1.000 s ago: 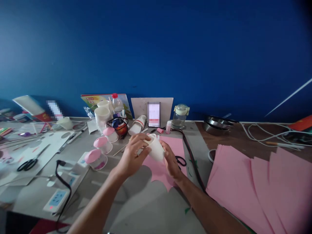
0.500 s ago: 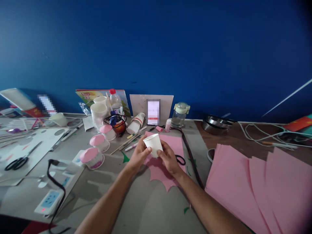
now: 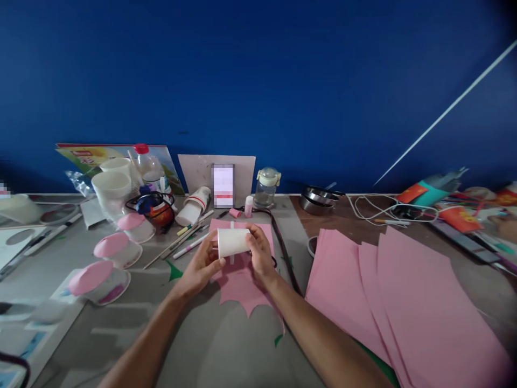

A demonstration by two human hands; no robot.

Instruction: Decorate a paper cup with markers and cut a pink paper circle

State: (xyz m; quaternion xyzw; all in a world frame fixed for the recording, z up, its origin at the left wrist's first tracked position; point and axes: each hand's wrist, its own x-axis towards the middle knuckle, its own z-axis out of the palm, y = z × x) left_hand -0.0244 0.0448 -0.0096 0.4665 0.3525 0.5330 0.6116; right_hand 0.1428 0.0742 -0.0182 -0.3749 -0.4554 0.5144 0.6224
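Cup lay sideways, clamped between the left hand and the right hand; it looked undecorated, while three pink-topped cups seemed finished.

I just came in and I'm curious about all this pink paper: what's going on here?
A person holds a white cup on its side, left hand at the wider end, right hand at the narrower. Below it lies a cut pink sheet with a jagged near edge. Three pink-topped cups sit to the left, more pink paper to the right.
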